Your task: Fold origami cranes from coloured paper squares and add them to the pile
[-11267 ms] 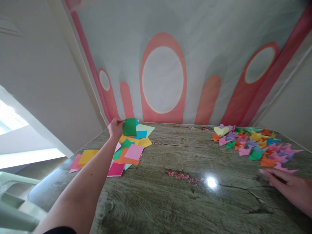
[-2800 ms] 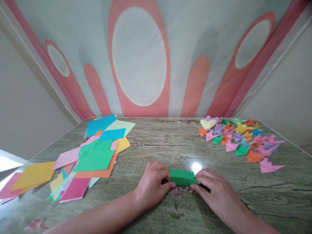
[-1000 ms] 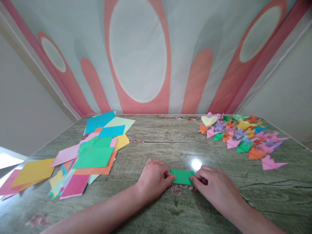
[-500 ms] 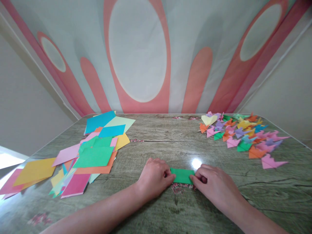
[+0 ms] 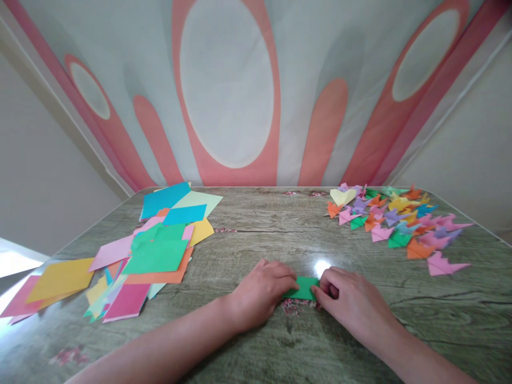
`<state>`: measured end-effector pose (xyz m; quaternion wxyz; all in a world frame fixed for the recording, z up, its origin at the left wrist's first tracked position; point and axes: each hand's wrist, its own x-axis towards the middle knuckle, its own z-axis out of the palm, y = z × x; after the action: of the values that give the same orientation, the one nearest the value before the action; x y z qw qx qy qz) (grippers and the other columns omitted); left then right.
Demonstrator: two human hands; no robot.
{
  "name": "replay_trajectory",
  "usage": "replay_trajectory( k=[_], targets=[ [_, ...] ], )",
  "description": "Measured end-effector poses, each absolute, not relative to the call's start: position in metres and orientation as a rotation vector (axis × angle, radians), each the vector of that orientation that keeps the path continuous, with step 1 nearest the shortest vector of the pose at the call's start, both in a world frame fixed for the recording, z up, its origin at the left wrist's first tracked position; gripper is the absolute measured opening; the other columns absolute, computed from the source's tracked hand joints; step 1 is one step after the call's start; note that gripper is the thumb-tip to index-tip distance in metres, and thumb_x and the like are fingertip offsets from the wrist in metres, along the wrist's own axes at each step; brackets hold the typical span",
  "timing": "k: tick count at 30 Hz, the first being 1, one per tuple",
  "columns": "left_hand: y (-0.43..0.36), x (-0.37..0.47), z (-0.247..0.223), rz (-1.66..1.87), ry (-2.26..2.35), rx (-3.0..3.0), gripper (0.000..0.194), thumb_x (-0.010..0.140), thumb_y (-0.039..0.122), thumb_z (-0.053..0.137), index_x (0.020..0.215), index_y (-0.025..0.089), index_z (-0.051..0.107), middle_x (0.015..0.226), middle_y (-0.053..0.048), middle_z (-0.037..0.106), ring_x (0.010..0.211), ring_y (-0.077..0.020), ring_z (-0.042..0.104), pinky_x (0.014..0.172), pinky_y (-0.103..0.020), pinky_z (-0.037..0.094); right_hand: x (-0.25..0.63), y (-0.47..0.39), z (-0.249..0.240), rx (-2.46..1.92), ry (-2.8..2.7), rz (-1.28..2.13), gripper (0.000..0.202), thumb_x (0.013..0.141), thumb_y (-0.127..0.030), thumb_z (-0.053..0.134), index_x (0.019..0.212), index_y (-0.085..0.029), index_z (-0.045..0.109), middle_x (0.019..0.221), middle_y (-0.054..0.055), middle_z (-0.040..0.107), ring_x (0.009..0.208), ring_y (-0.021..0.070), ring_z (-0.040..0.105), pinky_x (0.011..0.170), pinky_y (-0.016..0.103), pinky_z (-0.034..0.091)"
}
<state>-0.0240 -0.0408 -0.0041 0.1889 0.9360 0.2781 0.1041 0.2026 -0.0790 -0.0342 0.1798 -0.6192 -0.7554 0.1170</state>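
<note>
A small folded rectangle of green origami paper (image 5: 304, 288) lies on the table in front of me, its long side running left to right. My left hand (image 5: 262, 290) rests over its left part, fingers together and bent, the fingertips pressing on the paper; the thumb is mostly hidden under them. At the other end, my right hand (image 5: 347, 293) pinches the right edge between thumb and curled index finger. Both ends of the paper are partly covered by my fingers.
Loose coloured paper sheets (image 5: 156, 256) are strewn in a pile on the left of the wood-grain table (image 5: 256, 250). On the right stand several folded paper birds (image 5: 420, 248) in many colours. A patterned pink and white backdrop (image 5: 228, 80) rises behind the table's far edge.
My left hand has shifted right from the paper's left edge, and its fingers now lie over the top of the paper. My right hand keeps its pinch at the right edge.
</note>
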Motion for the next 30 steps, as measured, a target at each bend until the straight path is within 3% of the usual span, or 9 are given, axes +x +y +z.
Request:
replay_trajectory(
  k=[5,9,30],
  targets=[
    [-0.041,-0.026,-0.005,0.219,0.637,2.757,0.024,0.094,0.014,0.049,0.115,0.017,0.061,0.120,-0.006,0.064,0.110,-0.0197,0.057,0.092,-0.032,0.039,0.199,-0.083,-0.038,-1.444,-2.144,0.285,0.009,0.085,-0.014,0.060,0.079,-0.020,0.059,0.079,0.001,0.062,0.075,0.0185,0.056,0.067,0.031,0.039],
    [-0.042,-0.027,-0.004,0.203,0.637,2.782,0.026,0.093,0.013,0.050,0.117,0.018,0.060,0.117,-0.006,0.065,0.107,-0.0206,0.059,0.091,-0.032,0.041,0.192,-0.090,-0.034,-1.097,-2.262,0.271,0.022,0.091,-0.007,0.050,0.092,-0.022,0.065,0.089,0.004,0.064,0.087,0.0202,0.057,0.078,0.035,0.041],
    [-0.037,-0.029,-0.005,0.252,0.552,2.848,0.024,0.089,0.013,0.057,0.109,0.024,0.065,0.117,-0.004,0.065,0.108,-0.0200,0.058,0.092,-0.033,0.042,0.201,-0.089,-0.028,-0.990,-2.453,0.189,0.023,0.095,-0.012,0.048,0.095,-0.020,0.070,0.085,0.004,0.065,0.086,0.0197,0.055,0.078,0.035,0.043]
  ],
)
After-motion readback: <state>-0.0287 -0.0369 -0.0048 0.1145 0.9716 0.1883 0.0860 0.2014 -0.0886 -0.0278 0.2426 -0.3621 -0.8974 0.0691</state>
